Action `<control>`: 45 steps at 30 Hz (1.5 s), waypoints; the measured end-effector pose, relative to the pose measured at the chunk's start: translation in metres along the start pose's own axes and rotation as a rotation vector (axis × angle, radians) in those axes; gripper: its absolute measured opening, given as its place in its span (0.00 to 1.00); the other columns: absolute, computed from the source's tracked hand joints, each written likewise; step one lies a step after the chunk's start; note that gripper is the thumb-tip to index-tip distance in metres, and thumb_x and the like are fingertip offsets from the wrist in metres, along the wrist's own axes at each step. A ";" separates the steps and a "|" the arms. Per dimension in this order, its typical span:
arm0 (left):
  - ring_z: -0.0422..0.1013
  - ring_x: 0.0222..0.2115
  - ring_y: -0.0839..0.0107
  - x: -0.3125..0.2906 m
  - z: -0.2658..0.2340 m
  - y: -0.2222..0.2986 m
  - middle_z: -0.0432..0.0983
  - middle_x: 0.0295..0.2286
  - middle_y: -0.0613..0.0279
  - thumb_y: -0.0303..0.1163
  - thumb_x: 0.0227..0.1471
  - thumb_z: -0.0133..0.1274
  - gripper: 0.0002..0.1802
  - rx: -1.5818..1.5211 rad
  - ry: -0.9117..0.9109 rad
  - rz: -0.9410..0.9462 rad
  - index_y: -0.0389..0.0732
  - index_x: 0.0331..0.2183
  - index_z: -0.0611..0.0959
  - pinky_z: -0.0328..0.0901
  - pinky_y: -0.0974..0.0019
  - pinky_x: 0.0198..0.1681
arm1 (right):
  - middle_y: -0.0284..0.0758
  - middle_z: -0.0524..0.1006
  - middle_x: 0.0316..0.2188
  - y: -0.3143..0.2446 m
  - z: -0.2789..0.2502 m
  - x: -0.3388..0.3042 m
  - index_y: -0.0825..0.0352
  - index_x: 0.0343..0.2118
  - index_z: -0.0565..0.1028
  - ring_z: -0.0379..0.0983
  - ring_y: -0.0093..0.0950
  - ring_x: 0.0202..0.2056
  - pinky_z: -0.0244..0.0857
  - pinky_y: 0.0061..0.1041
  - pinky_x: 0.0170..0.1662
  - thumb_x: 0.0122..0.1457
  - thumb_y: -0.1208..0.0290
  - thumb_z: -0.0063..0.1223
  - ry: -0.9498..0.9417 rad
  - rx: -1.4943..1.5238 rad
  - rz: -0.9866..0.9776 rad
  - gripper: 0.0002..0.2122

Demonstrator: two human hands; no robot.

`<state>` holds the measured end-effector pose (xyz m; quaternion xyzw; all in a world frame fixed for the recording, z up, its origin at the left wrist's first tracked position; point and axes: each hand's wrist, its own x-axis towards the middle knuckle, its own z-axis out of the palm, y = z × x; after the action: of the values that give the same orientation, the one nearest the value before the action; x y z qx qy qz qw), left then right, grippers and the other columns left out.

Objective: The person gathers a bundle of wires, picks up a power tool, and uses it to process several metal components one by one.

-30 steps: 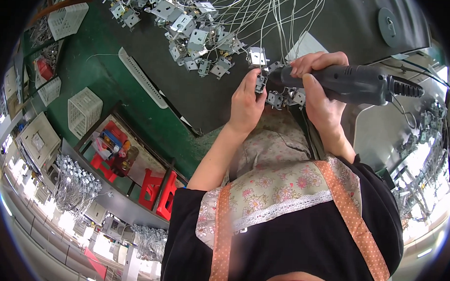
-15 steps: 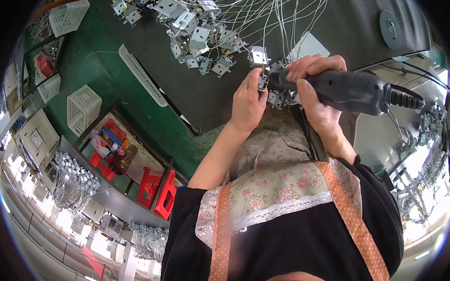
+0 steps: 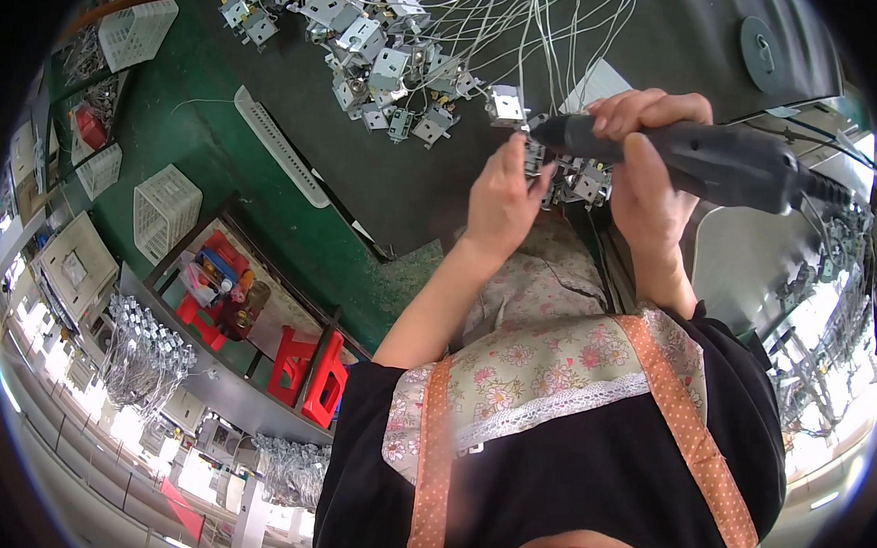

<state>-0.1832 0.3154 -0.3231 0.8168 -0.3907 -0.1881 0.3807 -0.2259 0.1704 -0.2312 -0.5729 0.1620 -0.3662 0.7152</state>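
My right hand [image 3: 655,151] is wrapped round a black corded electric screwdriver [image 3: 718,166], its tip pointing left. The tip meets a small metal bracket part [image 3: 534,157] at my left hand [image 3: 504,194], whose thumb and forefinger close about it. Just above my left fingers is another silver metal bracket [image 3: 507,106] with a thin white wire running up from it. Several more metal parts [image 3: 587,183] lie right beside the hands at the table's near edge, partly behind my right hand. Motion blurs my left fingertips a little.
A heap of wired metal brackets [image 3: 388,69] covers the far left of the dark table [image 3: 413,186]. White wires [image 3: 553,36] trail toward the far edge. A grey disc [image 3: 761,55] lies far right. White crates [image 3: 166,211] and red stools [image 3: 324,378] stand left.
The screwdriver and my right hand have shifted right and slightly up. My left hand has moved a little right, its thumb farther from the forefinger.
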 end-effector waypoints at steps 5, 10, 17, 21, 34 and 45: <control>0.71 0.37 0.52 0.000 0.009 0.006 0.71 0.38 0.45 0.38 0.54 0.56 0.30 0.045 -0.042 0.100 0.27 0.50 0.68 0.69 0.59 0.40 | 0.35 0.75 0.28 0.020 0.014 0.004 0.69 0.40 0.66 0.73 0.22 0.32 0.69 0.24 0.39 0.53 0.84 0.54 0.011 -0.331 0.086 0.13; 0.71 0.39 0.70 -0.001 0.013 -0.018 0.72 0.39 0.55 0.40 0.59 0.52 0.21 -0.836 0.218 -0.596 0.32 0.45 0.74 0.66 0.68 0.41 | 0.31 0.75 0.26 0.033 0.012 0.003 0.71 0.37 0.70 0.72 0.17 0.27 0.67 0.16 0.32 0.52 0.84 0.57 0.156 -0.158 0.076 0.10; 0.70 0.32 0.78 0.052 0.004 -0.024 0.75 0.33 0.62 0.38 0.54 0.60 0.23 -1.070 0.003 -0.798 0.31 0.43 0.73 0.65 0.73 0.37 | 0.33 0.76 0.31 0.033 0.004 -0.007 0.71 0.39 0.69 0.71 0.18 0.29 0.68 0.17 0.31 0.53 0.85 0.56 0.190 -0.195 0.071 0.11; 0.68 0.29 0.78 0.046 0.013 -0.030 0.74 0.30 0.61 0.35 0.54 0.59 0.18 -1.114 0.092 -0.799 0.31 0.38 0.73 0.64 0.72 0.34 | 0.39 0.74 0.33 0.018 0.016 -0.012 0.69 0.40 0.64 0.72 0.28 0.37 0.66 0.31 0.49 0.54 0.88 0.51 0.075 -0.204 0.110 0.12; 0.71 0.29 0.75 0.050 0.001 -0.028 0.77 0.31 0.56 0.34 0.53 0.58 0.18 -0.667 0.225 -0.605 0.29 0.40 0.75 0.66 0.68 0.33 | 0.35 0.75 0.28 0.031 0.008 -0.029 0.68 0.38 0.66 0.72 0.22 0.30 0.67 0.22 0.36 0.50 0.86 0.58 0.042 -0.411 0.092 0.15; 0.70 0.24 0.69 0.058 -0.016 -0.016 0.75 0.27 0.55 0.38 0.60 0.50 0.19 -0.449 0.106 -0.592 0.29 0.41 0.73 0.65 0.63 0.31 | 0.32 0.76 0.24 0.039 0.007 -0.030 0.68 0.38 0.68 0.72 0.19 0.25 0.67 0.19 0.30 0.50 0.82 0.61 0.086 -0.425 0.100 0.15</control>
<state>-0.1293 0.2839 -0.3253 0.7992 -0.0665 -0.3283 0.4991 -0.2284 0.1998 -0.2714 -0.6858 0.2942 -0.3121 0.5880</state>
